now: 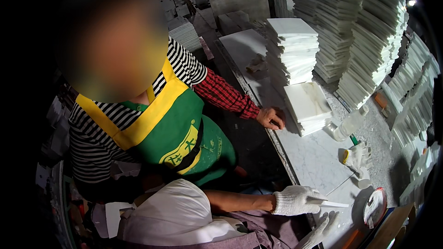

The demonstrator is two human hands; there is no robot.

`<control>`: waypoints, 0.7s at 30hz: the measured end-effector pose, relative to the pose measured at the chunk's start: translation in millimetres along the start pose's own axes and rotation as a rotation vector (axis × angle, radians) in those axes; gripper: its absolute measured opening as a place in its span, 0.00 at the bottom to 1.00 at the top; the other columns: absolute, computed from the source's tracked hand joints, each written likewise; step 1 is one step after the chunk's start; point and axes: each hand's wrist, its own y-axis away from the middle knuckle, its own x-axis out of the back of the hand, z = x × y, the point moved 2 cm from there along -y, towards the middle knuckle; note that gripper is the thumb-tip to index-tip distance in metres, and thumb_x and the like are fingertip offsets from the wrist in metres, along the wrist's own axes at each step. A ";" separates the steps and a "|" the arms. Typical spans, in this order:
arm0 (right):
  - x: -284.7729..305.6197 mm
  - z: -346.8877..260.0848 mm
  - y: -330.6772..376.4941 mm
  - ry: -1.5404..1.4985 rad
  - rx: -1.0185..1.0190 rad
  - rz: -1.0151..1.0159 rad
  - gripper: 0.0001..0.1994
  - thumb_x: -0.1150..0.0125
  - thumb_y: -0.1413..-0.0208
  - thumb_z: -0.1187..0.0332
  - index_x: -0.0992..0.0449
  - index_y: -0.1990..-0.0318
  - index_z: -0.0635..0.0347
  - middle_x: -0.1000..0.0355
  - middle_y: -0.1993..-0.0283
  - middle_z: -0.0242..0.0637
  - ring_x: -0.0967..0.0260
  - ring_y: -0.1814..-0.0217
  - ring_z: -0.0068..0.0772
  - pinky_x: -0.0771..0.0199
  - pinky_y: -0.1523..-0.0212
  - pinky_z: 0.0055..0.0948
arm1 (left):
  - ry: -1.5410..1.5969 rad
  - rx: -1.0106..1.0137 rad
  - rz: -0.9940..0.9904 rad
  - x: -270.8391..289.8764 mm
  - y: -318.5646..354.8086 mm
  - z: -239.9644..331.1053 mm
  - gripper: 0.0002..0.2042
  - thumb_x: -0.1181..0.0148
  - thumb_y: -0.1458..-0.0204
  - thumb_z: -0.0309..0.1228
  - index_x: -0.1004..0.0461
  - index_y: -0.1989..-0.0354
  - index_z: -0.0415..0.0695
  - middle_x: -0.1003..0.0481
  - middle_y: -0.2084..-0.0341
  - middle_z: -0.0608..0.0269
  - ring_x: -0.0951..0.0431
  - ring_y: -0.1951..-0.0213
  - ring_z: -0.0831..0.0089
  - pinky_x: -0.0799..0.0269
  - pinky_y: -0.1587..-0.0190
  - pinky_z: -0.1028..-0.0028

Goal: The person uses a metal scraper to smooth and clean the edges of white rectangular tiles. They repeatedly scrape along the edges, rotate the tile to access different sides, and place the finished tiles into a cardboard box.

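While a co-worker's bare hand (271, 117) rests mid-frame, gloved hands work lower right.
Left hand (295, 200) — fingers clamped on a thin white strip (334, 204); right hand (318, 233) — fingers apart.

Grey speckled stone tabletop (318, 161), carrying tall stacks of white marble tiles (295, 50), a lower stack of white tiles (308, 107), a clear plastic bottle (348, 124) lying flat, a crumpled white work glove (359, 157).
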 end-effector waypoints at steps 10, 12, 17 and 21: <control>-7.9 -10.4 2.8 -0.202 -0.165 -0.012 0.25 0.52 0.36 0.64 0.43 0.35 0.67 0.40 0.37 0.51 0.38 0.39 0.44 0.35 0.39 0.38 | 0.024 -0.080 0.091 -9.1 -0.3 -9.0 0.19 0.40 0.50 0.40 0.26 0.50 0.47 0.23 0.62 0.56 0.23 0.60 0.54 0.28 0.59 0.62; -8.0 -1.3 2.4 -0.247 -0.164 -0.026 0.24 0.52 0.36 0.65 0.43 0.35 0.68 0.39 0.38 0.51 0.38 0.39 0.45 0.35 0.39 0.38 | 0.026 -0.080 0.070 -8.4 -0.9 -7.7 0.19 0.40 0.50 0.40 0.26 0.51 0.47 0.24 0.62 0.56 0.23 0.60 0.54 0.29 0.59 0.62; -5.7 -4.4 3.1 -0.226 -0.124 -0.039 0.25 0.53 0.36 0.66 0.44 0.35 0.68 0.40 0.37 0.51 0.38 0.38 0.45 0.35 0.39 0.37 | 0.025 -0.055 -0.045 -2.4 -0.8 -0.7 0.22 0.41 0.48 0.38 0.29 0.45 0.47 0.25 0.57 0.53 0.25 0.56 0.55 0.30 0.53 0.64; 0.7 -28.2 4.9 -0.164 -0.145 0.023 0.24 0.53 0.36 0.66 0.44 0.35 0.68 0.42 0.36 0.51 0.42 0.36 0.44 0.37 0.37 0.37 | 0.003 -0.079 -0.016 -5.1 0.6 -3.8 0.22 0.42 0.48 0.39 0.29 0.45 0.47 0.25 0.57 0.53 0.25 0.56 0.55 0.31 0.53 0.64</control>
